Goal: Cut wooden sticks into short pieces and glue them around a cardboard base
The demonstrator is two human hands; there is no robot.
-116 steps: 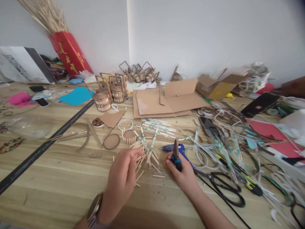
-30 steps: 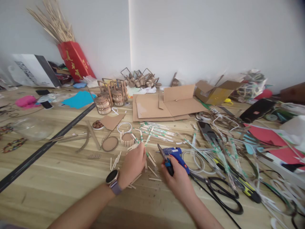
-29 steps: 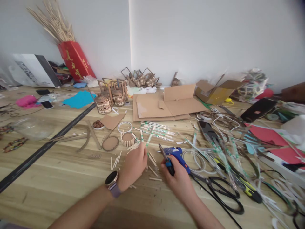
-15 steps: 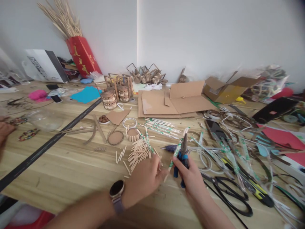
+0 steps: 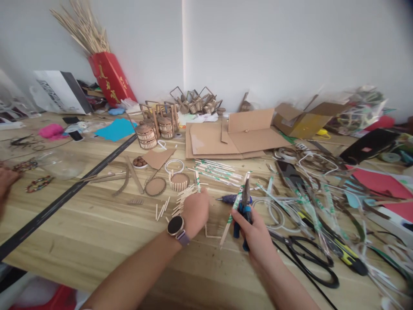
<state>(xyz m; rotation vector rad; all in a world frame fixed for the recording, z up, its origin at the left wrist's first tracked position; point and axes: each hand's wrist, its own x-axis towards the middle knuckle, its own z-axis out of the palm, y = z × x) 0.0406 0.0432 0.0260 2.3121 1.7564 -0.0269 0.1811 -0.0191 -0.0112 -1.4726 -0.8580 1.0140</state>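
My right hand (image 5: pixel 256 230) is closed around blue-handled pliers (image 5: pixel 245 206), jaws pointing up and away. A long wooden stick in a green-and-white wrapper (image 5: pixel 235 209) runs slantwise along the pliers and is held in the same hand. My left hand (image 5: pixel 195 210), with a watch (image 5: pixel 177 226) on the wrist, rests knuckles-up on a pile of short cut sticks (image 5: pixel 181 201). Its fingers are hidden behind the back of the hand. A small round stick basket (image 5: pixel 180 181) and a cardboard disc (image 5: pixel 155 186) lie just beyond.
A blue glue gun (image 5: pixel 229 199) lies behind the pliers. Black scissors (image 5: pixel 311 258), loose wrappers and wire rings crowd the right side. Cardboard sheets (image 5: pixel 226 140), finished baskets (image 5: pixel 151 128) and a red box (image 5: pixel 111 77) stand further back. Another person's hand (image 5: pixel 4 183) shows at the left edge.
My left hand has moved away from the right hand and back up onto the stick pile. The right hand keeps the pliers and the wrapped stick, now a little lower.
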